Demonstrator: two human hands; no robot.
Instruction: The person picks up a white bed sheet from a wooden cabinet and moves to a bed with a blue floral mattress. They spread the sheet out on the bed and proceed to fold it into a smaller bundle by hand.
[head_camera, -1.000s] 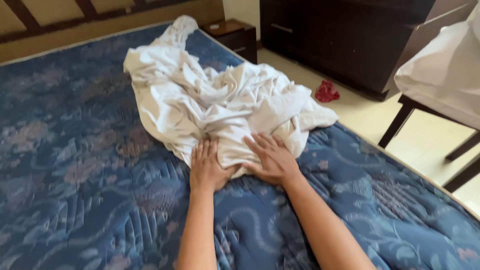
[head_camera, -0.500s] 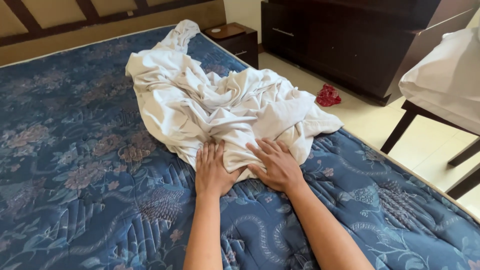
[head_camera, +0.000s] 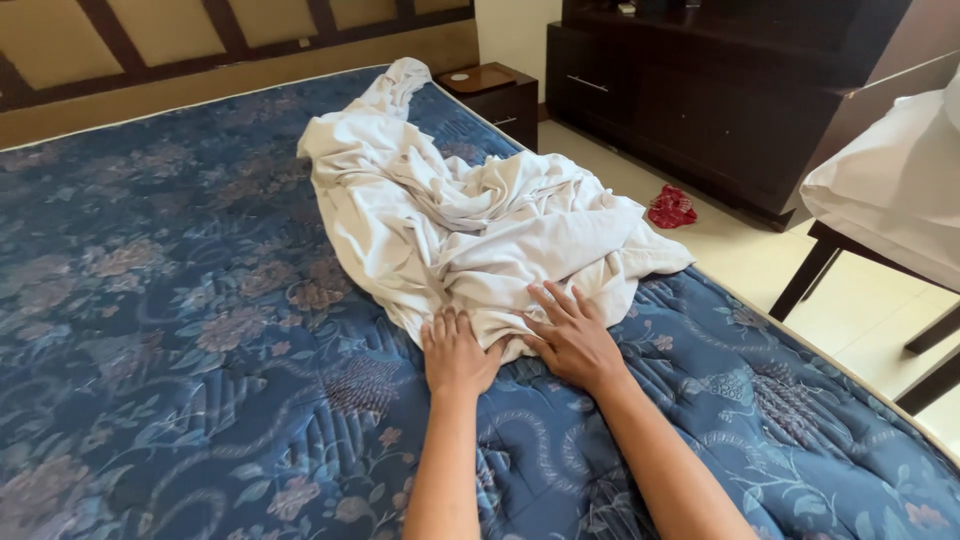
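Observation:
A crumpled white sheet (head_camera: 470, 210) lies in a long heap on a bare blue floral mattress (head_camera: 170, 330), running from the far corner toward me. My left hand (head_camera: 455, 352) lies flat at the sheet's near edge, fingertips tucked just under the cloth. My right hand (head_camera: 570, 335) rests beside it, fingers spread on top of the sheet's near fold. Neither hand grips the cloth. Both forearms reach in from the bottom of the view.
A dark wooden nightstand (head_camera: 495, 95) stands at the bed's far right corner. A dark dresser (head_camera: 720, 100) lines the right wall, with a red cloth (head_camera: 672, 207) on the tiled floor before it. A chair with white bedding (head_camera: 890, 190) stands right.
Both hands stay pressed on the sheet's near edge. The view has shifted slightly, placing sheet and hands a bit lower and rightward in frame.

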